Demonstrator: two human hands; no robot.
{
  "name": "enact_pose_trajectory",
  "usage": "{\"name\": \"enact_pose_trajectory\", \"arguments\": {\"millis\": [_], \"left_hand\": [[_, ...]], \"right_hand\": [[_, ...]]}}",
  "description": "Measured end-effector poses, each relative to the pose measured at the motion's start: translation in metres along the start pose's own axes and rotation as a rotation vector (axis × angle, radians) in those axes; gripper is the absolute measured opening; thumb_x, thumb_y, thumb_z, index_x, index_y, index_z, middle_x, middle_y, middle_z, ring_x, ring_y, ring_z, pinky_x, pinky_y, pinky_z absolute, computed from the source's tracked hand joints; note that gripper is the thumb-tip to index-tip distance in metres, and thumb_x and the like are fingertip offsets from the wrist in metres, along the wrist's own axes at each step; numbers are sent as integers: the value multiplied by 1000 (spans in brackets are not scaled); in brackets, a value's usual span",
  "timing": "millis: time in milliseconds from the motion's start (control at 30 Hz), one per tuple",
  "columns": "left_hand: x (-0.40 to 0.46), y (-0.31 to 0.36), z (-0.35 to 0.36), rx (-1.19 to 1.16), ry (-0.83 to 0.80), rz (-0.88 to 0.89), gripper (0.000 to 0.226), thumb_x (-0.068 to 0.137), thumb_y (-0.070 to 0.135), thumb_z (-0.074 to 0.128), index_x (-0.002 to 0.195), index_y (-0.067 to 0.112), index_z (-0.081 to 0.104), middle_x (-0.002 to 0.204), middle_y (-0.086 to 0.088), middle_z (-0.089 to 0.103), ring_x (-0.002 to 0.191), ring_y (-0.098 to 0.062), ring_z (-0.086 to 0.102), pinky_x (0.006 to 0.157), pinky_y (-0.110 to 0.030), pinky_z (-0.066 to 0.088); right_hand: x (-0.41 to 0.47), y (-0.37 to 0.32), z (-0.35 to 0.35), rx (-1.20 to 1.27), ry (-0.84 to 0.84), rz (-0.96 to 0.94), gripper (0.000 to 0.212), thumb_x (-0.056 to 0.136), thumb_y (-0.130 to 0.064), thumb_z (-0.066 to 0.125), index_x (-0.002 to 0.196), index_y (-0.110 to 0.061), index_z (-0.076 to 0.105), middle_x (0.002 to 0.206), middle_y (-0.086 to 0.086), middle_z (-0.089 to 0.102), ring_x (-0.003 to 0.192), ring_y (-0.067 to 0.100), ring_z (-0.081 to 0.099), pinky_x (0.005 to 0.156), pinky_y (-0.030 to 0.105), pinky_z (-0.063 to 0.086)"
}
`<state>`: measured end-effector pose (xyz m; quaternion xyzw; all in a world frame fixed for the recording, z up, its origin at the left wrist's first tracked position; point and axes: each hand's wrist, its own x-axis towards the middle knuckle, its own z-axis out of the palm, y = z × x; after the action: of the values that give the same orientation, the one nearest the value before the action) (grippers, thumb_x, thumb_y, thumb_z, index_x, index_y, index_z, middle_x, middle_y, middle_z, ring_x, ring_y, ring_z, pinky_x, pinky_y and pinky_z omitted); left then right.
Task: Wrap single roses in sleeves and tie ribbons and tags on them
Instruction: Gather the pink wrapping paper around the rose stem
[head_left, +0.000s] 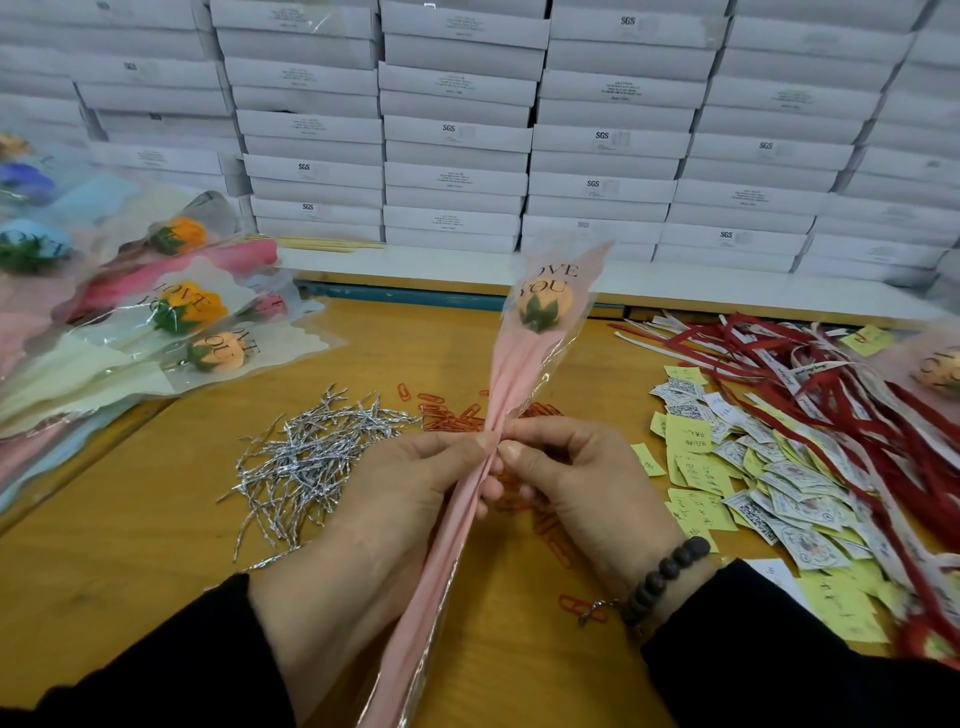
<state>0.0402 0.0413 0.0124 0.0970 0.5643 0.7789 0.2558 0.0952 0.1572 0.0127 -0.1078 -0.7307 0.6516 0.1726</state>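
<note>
A single orange rose (544, 305) sits inside a pink and clear sleeve (511, 374) printed "LOVE YOU", held upright over the wooden table (130, 499). My left hand (400, 499) grips the gathered sleeve at its waist. My right hand (576, 483) pinches the same gathered spot from the right with thumb and fingers. Whether a tie lies between the fingers is hidden. Silver twist ties (306, 457) lie in a heap left of my hands. Red ribbons (810, 384) and paper tags (737, 467) are spread at the right.
Orange paper clips (447, 410) lie behind and under my hands. Wrapped roses (171, 322) are piled at the left. Stacked white boxes (457, 130) form a wall behind the table. Another wrapped rose (935, 369) lies at the far right edge.
</note>
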Motion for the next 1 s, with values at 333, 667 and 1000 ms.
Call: {"name": "enact_pose_trajectory", "arguments": {"millis": [333, 667, 1000], "left_hand": [[0, 1, 2, 11, -5, 3, 13, 83, 5, 60, 83, -7, 63, 50, -10, 59, 38, -11, 52, 37, -15, 44], [3, 1, -2, 42, 29, 14, 11, 83, 3, 59, 74, -1, 63, 52, -11, 60, 38, -12, 50, 36, -16, 42], [3, 2, -2, 9, -15, -20, 15, 83, 5, 57, 71, -4, 61, 49, -8, 57, 37, -10, 49, 36, -15, 41]], "right_hand": [[2, 1, 0, -39, 7, 4, 13, 86, -5, 61, 74, -11, 62, 58, -3, 62, 46, 3, 51, 45, 14, 41], [0, -3, -5, -439, 119, -200, 11, 90, -13, 56, 82, -20, 55, 81, -6, 57, 67, 1, 52, 60, 13, 42], [-8, 1, -7, -1194, 121, -825, 11, 74, 2, 71, 81, -5, 66, 78, 9, 61, 62, 24, 55, 53, 32, 46]]}}
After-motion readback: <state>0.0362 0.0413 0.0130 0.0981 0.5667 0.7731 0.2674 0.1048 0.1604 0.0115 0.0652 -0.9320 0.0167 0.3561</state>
